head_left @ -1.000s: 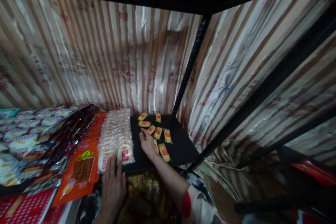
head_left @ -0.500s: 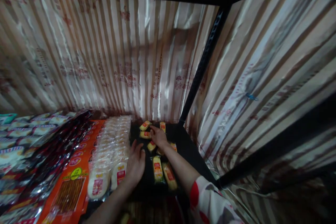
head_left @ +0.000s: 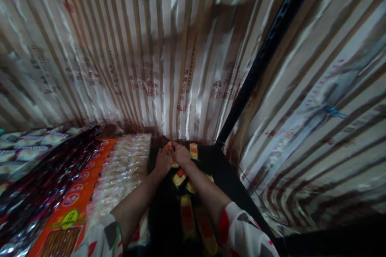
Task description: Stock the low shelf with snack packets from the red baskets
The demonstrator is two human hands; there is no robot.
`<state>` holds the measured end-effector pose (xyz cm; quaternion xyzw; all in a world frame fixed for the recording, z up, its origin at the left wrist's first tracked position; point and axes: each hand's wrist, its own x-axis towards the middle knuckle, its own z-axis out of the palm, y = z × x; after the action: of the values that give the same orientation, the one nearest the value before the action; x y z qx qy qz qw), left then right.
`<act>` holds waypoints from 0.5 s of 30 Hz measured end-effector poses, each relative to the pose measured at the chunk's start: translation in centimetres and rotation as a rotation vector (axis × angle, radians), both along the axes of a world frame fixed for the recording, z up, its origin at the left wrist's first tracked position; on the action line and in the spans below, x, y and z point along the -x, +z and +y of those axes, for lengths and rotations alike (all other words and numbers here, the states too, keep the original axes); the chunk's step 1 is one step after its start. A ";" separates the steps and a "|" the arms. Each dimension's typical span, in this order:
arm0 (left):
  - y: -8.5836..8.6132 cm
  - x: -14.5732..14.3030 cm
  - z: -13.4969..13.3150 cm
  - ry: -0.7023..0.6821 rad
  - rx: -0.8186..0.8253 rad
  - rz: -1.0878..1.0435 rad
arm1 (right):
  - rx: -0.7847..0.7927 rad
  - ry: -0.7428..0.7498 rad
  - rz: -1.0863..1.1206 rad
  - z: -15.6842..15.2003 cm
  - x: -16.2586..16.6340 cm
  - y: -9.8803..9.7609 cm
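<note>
At the back of the black shelf, my left hand and my right hand meet over a small yellow snack packet with a red label. Fingers of both hands are closed at its edges and cover most of it. Partly hidden under my hands is a second yellow packet. Another packet stands right of my right hand. Nearer to me, a tilted packet and several more, such as a dark blurred one, lie below and beside my right forearm.
On the left stand rows of clear-wrapped pale snacks, orange packs, dark shiny packs and white packs. Striped plastic sheeting hangs behind and at the right. A black metal post rises at the shelf's back right corner.
My left hand has moved up and forward from beside the pale snacks to meet my right hand at the back packet. The camera view has tilted and shifted closer.
</note>
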<state>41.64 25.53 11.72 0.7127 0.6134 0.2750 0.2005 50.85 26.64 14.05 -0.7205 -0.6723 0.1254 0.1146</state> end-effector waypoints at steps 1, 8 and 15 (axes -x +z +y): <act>0.0 -0.1 0.2 0.004 0.011 -0.012 | -0.010 -0.002 0.026 0.1 0.1 -0.1; 0.8 0.5 -0.6 0.120 0.056 -0.153 | -0.071 -0.089 0.197 0.1 1.1 -1.0; 2.0 1.1 -2.9 0.184 0.074 -0.276 | -0.125 -0.115 0.287 -0.7 2.2 -0.4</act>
<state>40.54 22.65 13.77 0.6009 0.6524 0.3648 0.2831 48.61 25.98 13.64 -0.7239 -0.6134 0.1779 0.2610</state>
